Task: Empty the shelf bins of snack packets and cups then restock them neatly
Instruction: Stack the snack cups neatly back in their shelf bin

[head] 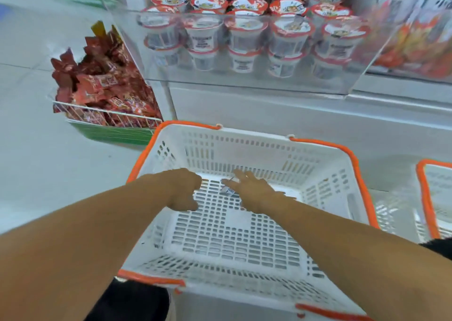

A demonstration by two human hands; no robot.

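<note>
Above the white basket (pixel 244 147), both hands hover: left hand (pixel 183 188) loosely curled, right hand (pixel 254 191) spread, neither holding anything. Its bottom shows only a small scrap. Emptying looks barely begun: cups (pixel 244 27) fill the clear bin at twelve o'clock, red packets (pixel 102 86) the wire bin at ten.

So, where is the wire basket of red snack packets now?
In the head view, the wire basket of red snack packets sits upper left, left of the clear cup bin.
</note>
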